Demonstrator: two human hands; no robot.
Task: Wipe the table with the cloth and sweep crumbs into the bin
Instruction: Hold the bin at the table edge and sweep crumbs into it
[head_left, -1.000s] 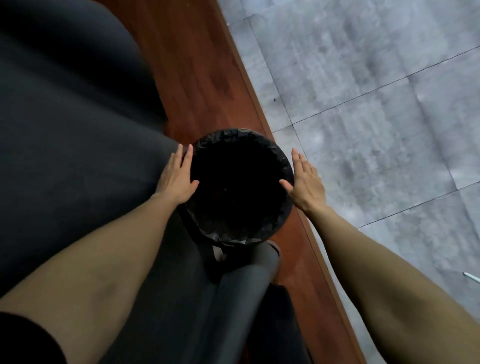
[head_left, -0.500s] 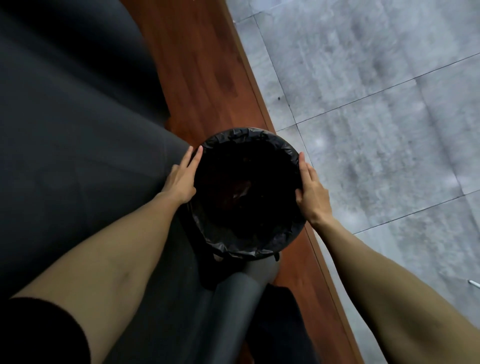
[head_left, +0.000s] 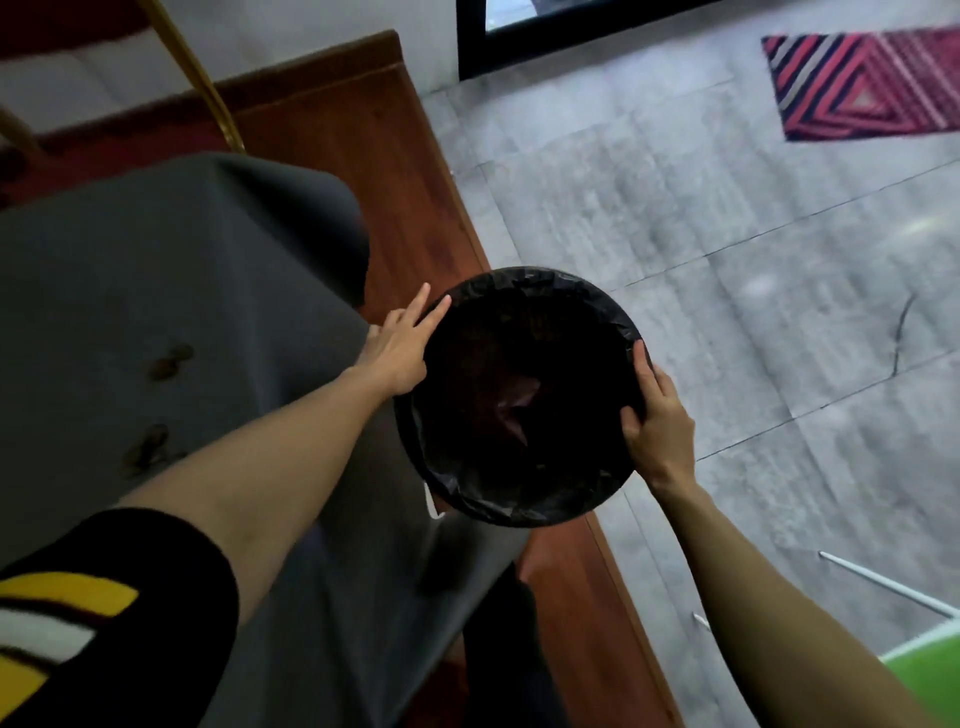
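Right hand (head_left: 658, 415) grips the right rim of the round bin lined with a black plastic bag (head_left: 519, 397), thumb hooked over the rim inside, fingers curled on the outside. Left hand (head_left: 397, 345) flat and open, fingers straight, fingertips touching the bin's upper-left rim, palm against the bin's outer side. Bin sits between both hands, its mouth facing the camera, over the edge where the grey-cloth-covered table (head_left: 156, 291) meets the reddish-brown wooden floor strip (head_left: 363, 156); can't tell whether it rests on anything or is carried. Something pale and crumpled inside the bin, too dark to identify. Brown crumbs (head_left: 169, 361) lie on the grey cloth left of the left forearm, a second cluster (head_left: 148, 449) nearer the camera, well apart from the bin. Left upper arm wears a black sleeve with yellow and white stripes (head_left: 67, 618). Grey tiled floor (head_left: 753, 260) right of the wood strip; red-and-black patterned mat (head_left: 867, 83) top right; green object with a white edge (head_left: 930, 654) at the bottom right corner; brass-coloured pole (head_left: 200, 78) top left
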